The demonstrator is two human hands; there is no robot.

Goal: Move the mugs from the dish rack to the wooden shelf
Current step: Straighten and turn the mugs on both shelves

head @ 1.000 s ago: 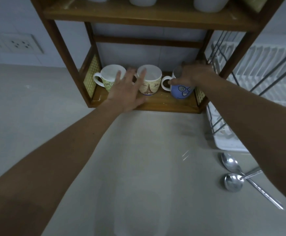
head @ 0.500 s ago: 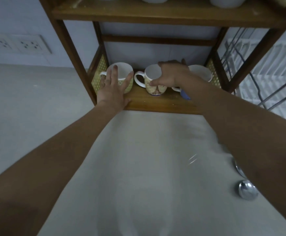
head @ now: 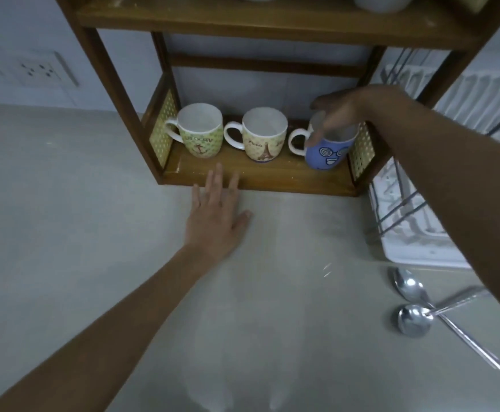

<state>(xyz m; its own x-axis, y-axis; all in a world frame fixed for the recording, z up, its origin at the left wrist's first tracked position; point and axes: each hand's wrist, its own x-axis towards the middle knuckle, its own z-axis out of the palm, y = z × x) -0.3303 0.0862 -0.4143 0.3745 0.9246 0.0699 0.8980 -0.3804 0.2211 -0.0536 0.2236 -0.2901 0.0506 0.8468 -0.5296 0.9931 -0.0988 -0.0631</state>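
Three mugs stand in a row on the bottom board of the wooden shelf (head: 272, 176): a green patterned mug (head: 202, 138) on the left, a cream Paris mug (head: 263, 144) in the middle and a blue mug with a cartoon face (head: 327, 154) on the right. All handles point left. My right hand (head: 340, 108) reaches in from the right and grips the blue mug at its rim, the fingers blurred. Fingers spread, my left hand (head: 216, 221) lies flat on the counter with its fingertips at the shelf's front edge, holding nothing.
The white dish rack (head: 415, 233) with dark wire bars stands right of the shelf. Two metal spoons (head: 412, 319) lie crossed on the grey counter at the lower right. The upper shelf board (head: 242, 22) carries white crockery. A socket panel (head: 34, 69) is on the left wall.
My left hand pulled back from the green mug down onto the counter. My right hand shifted from the Paris mug to the blue mug's rim.
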